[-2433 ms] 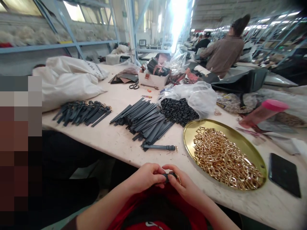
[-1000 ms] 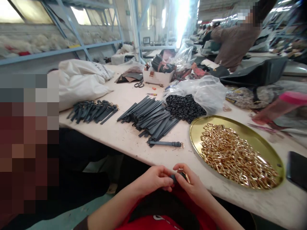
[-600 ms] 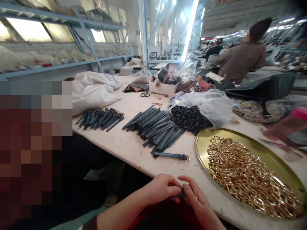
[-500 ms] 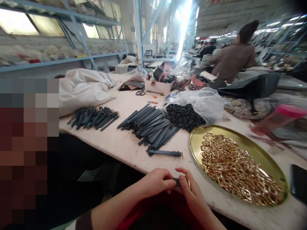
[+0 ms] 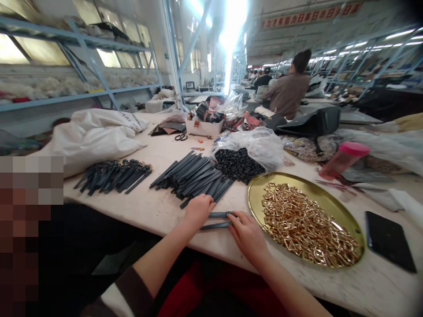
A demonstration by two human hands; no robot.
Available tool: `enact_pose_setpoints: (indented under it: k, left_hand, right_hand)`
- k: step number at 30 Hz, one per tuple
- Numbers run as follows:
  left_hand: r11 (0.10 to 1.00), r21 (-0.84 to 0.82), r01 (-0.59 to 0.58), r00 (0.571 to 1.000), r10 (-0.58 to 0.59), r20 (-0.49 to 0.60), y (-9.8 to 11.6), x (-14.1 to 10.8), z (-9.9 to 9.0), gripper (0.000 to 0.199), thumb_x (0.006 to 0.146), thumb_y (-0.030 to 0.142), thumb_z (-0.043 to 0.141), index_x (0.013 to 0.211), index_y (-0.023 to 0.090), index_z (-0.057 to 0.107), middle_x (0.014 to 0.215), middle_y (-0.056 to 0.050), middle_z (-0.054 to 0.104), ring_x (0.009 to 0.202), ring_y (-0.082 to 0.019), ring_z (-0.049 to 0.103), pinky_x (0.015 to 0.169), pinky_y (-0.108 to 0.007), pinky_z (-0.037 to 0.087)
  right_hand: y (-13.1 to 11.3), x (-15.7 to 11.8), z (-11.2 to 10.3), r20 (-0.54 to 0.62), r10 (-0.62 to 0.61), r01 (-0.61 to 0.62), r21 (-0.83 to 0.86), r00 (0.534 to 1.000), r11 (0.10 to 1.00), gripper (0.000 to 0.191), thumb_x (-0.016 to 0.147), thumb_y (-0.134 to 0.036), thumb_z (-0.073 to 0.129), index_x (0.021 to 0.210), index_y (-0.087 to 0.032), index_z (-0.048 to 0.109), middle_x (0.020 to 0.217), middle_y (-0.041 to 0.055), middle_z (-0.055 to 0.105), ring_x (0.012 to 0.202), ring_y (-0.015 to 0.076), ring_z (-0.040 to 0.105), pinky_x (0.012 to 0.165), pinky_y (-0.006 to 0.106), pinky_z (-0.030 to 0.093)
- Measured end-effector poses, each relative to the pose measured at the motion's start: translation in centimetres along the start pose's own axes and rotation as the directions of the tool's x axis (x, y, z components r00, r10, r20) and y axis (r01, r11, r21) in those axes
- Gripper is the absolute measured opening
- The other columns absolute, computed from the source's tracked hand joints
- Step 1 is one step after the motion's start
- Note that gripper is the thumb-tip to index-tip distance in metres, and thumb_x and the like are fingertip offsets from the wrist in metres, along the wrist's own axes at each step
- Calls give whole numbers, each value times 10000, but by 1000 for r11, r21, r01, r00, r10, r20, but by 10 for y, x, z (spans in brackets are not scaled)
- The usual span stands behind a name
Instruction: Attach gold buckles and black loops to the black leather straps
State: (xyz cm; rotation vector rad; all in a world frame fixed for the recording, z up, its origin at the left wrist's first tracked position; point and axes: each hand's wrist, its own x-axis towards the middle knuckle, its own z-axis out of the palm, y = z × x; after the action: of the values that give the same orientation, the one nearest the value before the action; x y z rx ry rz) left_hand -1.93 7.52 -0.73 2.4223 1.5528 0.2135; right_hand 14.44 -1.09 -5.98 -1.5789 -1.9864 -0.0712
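Note:
My left hand (image 5: 199, 210) is closed at the near edge of a pile of dark blue-grey strips (image 5: 190, 178); its fingertips are turned away, so what they hold is hidden. My right hand (image 5: 247, 233) has its fingers bent round the right end of a short strap (image 5: 216, 226), at the table's front edge. Just beyond it lies a second strap (image 5: 218, 215), parallel, its buckle end under my right fingertips. Right of my hands, a round gold tray (image 5: 256, 187) bears a heap of gold buckles (image 5: 304, 224). Small black loops (image 5: 239, 165) spill from a clear plastic bag (image 5: 264, 145).
Straps with gold buckles (image 5: 114, 176) are heaped at the left, before a white sack (image 5: 95, 143). A phone (image 5: 390, 240) and a pink-lidded bottle (image 5: 345, 160) are at the right. Scissors (image 5: 181, 137) and a white box (image 5: 205, 127) lie farther back. A person (image 5: 287, 94) sits beyond.
Both hands have moved forward and apart. The left went to the strip pile, and the right brought the piece from between the hands down beside the other strap. The view has turned right.

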Motion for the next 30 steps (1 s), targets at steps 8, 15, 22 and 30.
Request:
enact_pose_setpoints:
  k: [8,15,22,30]
  left_hand:
    - [975,150,165,985,-154,-84,-11,26,9,189,792,266,506,889,107,534,901,-140,588,842,-258,581,692,-326,431]
    - [992,128,18,992,-2,-125,-3,-31,-9,176,860,273,360,850,176,507,864,-74,577,821,-195,560,719,-284,413]
    - [876,-462,-137,981,185,60,14,-85,9,199,794,206,426,966,180,523,894,-73,602,830,-200,569,754,-318,426]
    - [66,-878,474,880,-1,475,34,-42,3,161,746,260,497,855,144,478,682,16,547,466,-49,472,421,-152,337]
  right_hand:
    - [-4,-5,12,-37,4,-4,26,999,1000,299,826,-223,455,1098,-214,577,1101,100,594,1069,265,482,914,458,372]
    - [-4,-4,-4,-22,362,-285,574,932,768,339,851,-362,413,1123,-182,506,858,71,594,760,185,549,708,350,448]
    - [-11,12,-20,455,569,-543,840,685,-18,383,685,-530,582,794,-184,462,485,-102,319,389,52,282,376,176,210]
    - [26,60,-20,168,403,-425,542,900,725,340,858,-417,350,1024,-160,499,687,7,544,577,128,501,529,245,410]
